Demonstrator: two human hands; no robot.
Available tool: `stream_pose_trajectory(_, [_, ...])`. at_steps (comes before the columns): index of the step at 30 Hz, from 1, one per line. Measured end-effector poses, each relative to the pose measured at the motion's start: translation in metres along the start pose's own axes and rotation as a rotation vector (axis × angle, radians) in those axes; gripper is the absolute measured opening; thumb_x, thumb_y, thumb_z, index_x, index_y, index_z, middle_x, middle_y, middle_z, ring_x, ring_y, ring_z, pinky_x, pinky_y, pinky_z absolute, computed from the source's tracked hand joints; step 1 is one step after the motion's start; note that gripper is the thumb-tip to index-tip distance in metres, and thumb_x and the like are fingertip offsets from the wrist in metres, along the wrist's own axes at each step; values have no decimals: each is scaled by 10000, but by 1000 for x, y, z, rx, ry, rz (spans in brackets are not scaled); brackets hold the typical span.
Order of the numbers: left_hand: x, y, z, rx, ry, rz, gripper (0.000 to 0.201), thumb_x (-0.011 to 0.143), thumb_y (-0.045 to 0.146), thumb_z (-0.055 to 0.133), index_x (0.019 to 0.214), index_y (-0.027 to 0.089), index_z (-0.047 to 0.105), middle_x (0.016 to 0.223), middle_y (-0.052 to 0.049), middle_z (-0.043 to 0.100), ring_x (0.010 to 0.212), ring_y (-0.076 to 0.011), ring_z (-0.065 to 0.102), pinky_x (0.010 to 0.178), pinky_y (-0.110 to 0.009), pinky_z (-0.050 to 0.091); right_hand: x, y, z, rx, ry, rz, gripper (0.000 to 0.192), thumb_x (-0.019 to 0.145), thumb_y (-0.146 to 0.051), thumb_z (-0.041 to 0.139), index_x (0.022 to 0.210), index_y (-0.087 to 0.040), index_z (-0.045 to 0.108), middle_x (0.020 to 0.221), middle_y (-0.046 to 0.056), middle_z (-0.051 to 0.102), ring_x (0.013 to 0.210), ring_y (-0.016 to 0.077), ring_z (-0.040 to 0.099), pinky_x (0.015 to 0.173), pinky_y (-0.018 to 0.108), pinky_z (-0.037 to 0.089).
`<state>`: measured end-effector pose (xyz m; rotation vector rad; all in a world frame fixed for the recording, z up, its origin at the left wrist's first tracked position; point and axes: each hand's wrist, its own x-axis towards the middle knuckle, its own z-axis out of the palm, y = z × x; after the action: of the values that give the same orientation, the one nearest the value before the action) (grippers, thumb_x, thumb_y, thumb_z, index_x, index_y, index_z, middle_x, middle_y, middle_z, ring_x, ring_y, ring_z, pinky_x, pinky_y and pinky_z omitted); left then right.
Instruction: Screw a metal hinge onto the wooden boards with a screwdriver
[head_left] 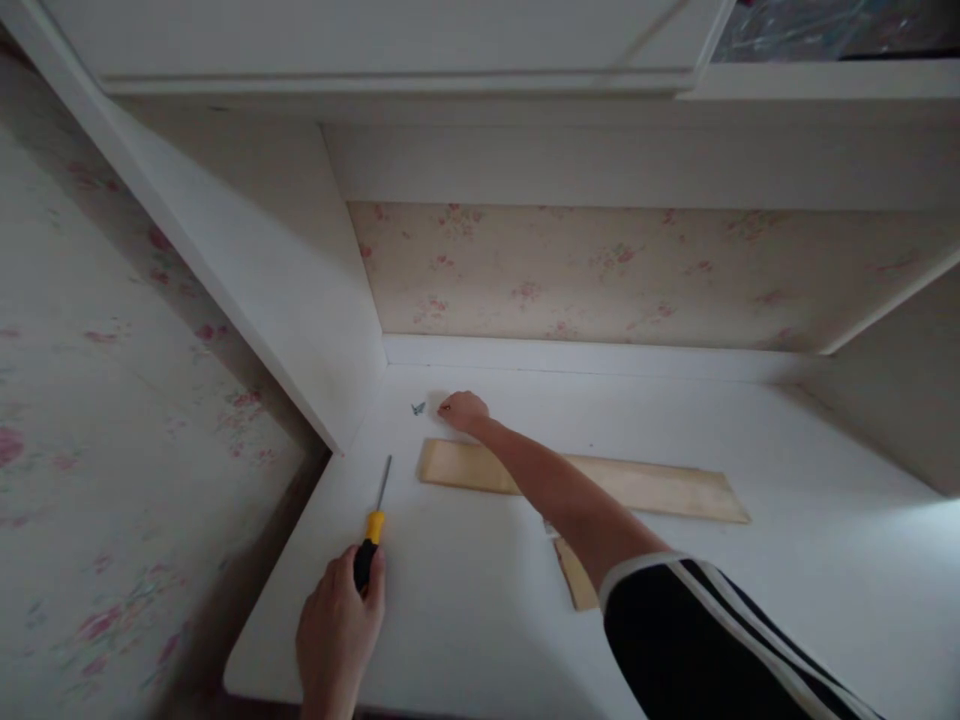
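Observation:
My left hand is closed round the black end of a screwdriver with a yellow and black handle. Its metal shaft points away from me over the white desk top. Farther back, my right hand has its fingers pinched together low over the desk; what they hold, if anything, is too small to make out. Just left of these fingers lies a little group of screws. My right forearm crosses over a long wooden board lying flat. A second, shorter piece of wood is partly hidden under that arm.
The white desk ends at a rounded front left corner. An upright white side panel stands at the left, and a white cabinet hangs overhead. Flowered wallpaper covers the wall behind. A small dark speck lies behind the board.

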<state>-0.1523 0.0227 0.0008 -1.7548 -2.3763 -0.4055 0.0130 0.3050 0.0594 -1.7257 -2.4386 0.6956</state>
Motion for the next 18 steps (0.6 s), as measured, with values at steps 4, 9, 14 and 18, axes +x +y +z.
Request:
stream_pose_trajectory(4, [1,1,-4,-16,-38,-20,448,942,494,325,1088,129,540,916,-79,638,763,-217,621,640,-300,427,-52,42,-25,30,-13,-97,237,901,-370,562,1007,-188,670,1031,45,652,967,203,588,848,330,444])
stream_pose_trajectory(9, [1,1,-4,-18,-89,-46,489,925,533,326,1102,131,540,876,-79,642,727,-228,616,609,-302,412,-166,102,-47,50,-99,-152,160,841,-343,608,906,-235,707,855,-29,688,777,142,621,667,197,422])
stream_pose_trajectory(14, [2,4,-4,5,-102,-29,486,926,523,322,1115,132,539,896,-83,644,752,-233,614,627,-305,409,-246,131,-37,-63,-62,-49,165,855,-280,550,818,-230,703,821,10,683,753,177,613,650,249,394])
stream_pose_trajectory(18, [2,7,-6,25,-92,-22,458,929,512,331,1105,144,538,912,-73,642,754,-228,613,632,-303,408,-262,124,-8,-159,10,78,252,896,-383,500,840,-211,676,870,67,673,797,254,617,660,320,406])
